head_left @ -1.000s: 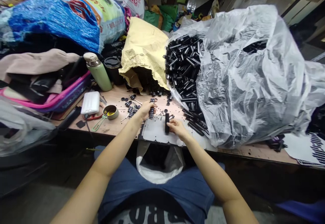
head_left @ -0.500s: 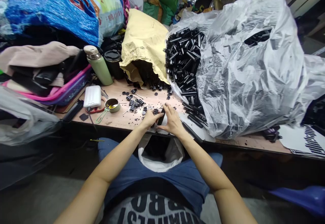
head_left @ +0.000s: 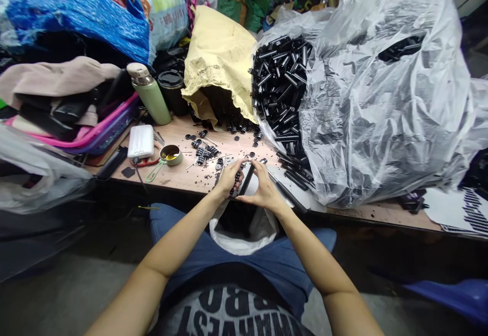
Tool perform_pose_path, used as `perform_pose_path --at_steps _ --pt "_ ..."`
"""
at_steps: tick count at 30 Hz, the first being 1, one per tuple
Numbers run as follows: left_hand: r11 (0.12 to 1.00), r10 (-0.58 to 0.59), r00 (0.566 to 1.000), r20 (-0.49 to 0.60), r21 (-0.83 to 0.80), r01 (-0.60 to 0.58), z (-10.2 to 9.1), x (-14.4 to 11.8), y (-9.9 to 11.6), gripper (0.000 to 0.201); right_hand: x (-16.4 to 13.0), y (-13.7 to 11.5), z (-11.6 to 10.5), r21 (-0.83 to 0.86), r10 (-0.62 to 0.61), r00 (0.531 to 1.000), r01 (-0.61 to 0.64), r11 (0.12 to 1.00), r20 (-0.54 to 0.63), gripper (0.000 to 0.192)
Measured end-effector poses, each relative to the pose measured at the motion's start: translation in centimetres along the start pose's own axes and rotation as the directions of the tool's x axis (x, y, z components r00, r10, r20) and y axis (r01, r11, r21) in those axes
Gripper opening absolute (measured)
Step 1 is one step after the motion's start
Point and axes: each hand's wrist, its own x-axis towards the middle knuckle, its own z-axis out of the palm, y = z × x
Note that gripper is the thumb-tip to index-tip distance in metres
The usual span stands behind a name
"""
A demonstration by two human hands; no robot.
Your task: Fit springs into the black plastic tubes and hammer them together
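Both hands meet at the front edge of the workbench. My right hand [head_left: 265, 188] has its thumb and fingers at the two ends of a short black tube [head_left: 247, 178]. My left hand [head_left: 229, 178] is curled around several small black ridged pieces [head_left: 237, 177], partly hidden by the fingers, and its fingertips are near the tube's upper end. To the left, more ridged pieces [head_left: 204, 154] lie with thin metal pins and scattered tiny parts. Below the hands, an open white bag [head_left: 244, 247] sits between my legs.
A plastic bag [head_left: 381, 122] full of black tubes [head_left: 282, 82] stands right, a yellow sack [head_left: 219, 54] of black pieces behind. A small metal cup [head_left: 172, 155], white power bank [head_left: 141, 142], green flask [head_left: 150, 97] and pink basket [head_left: 87, 131] are left. A longer black bar [head_left: 287, 196] lies right.
The view has shifted slightly. My left hand's fingers have moved up toward the tube's far end, and ridged pieces now show in that hand. My right hand stays around the tube.
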Motion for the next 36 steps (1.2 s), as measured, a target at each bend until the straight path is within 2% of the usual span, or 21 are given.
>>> perform_pose_path --at_steps 5,12,19,21,22,23,24,25,26,28,30,32,34,36 --pt "0.998 -0.048 0.983 -0.176 -0.059 0.038 1.2 -0.5 0.7 0.038 0.4 -0.7 -0.3 0.003 -0.121 0.991 0.121 0.993 0.056 0.111" --pt "0.991 -0.131 0.984 -0.118 -0.025 0.129 3.1 -1.4 2.1 0.038 0.2 0.2 0.2 0.058 -0.159 0.987 0.156 0.986 0.040 0.112" --pt "0.975 -0.205 0.974 -0.096 0.063 0.211 3.0 -0.5 1.7 0.036 -0.2 0.9 1.3 0.158 -0.043 0.999 0.043 0.986 -0.003 0.108" --pt "0.968 -0.148 0.982 -0.114 0.186 0.167 2.6 -0.3 0.9 0.037 -0.5 1.4 1.9 0.125 -0.006 1.000 0.009 0.992 -0.026 0.108" --pt "0.954 -0.061 0.990 -0.126 0.285 0.095 2.4 -0.5 0.4 0.035 -0.7 1.7 2.3 0.095 0.014 0.999 -0.010 0.995 -0.042 0.108" --pt "0.913 0.061 0.990 -0.125 0.407 -0.005 2.2 -0.7 -0.3 0.032 -1.0 2.1 2.8 0.057 0.030 0.998 -0.027 0.998 -0.062 0.107" --pt "0.835 0.195 0.976 -0.098 0.539 -0.112 2.1 -1.1 -1.0 0.029 -1.4 2.6 3.3 0.015 0.041 0.996 -0.040 0.999 -0.085 0.104" --pt "0.712 0.322 0.945 -0.051 0.672 -0.206 2.0 -1.6 -1.8 0.032 -1.7 3.1 3.8 -0.030 0.044 0.993 -0.047 0.998 -0.110 0.100" --pt "0.579 0.376 0.926 0.019 0.776 -0.251 1.9 -2.0 -2.5 0.041 -2.0 3.6 4.3 -0.077 0.039 0.991 -0.049 0.996 -0.129 0.094" --pt "0.345 0.366 0.921 0.136 0.899 -0.269 1.8 -2.3 -4.0 0.054 -2.4 4.8 4.9 -0.174 0.013 0.981 -0.047 0.984 -0.192 0.076" --pt "0.154 0.366 0.905 0.218 0.945 -0.289 1.6 -1.9 -4.7 0.050 -2.6 5.9 4.5 -0.266 -0.037 0.981 -0.016 0.964 -0.191 0.073" --pt "0.008 0.351 0.875 0.334 0.933 -0.360 1.0 -1.2 -4.8 0.042 -3.0 6.9 2.8 -0.398 -0.076 0.986 0.012 0.917 -0.147 0.071" --pt "-0.093 0.339 0.825 0.452 0.889 -0.448 0.1 -0.7 -4.5 0.037 -3.7 7.8 0.5 -0.596 -0.035 0.977 -0.099 0.797 -0.209 0.057" --pt "-0.152 0.352 0.773 0.528 0.847 -0.509 -0.7 -0.3 -4.2 0.037 -4.6 8.7 -1.6 -0.747 0.050 0.962 -0.242 0.620 -0.270 0.041"
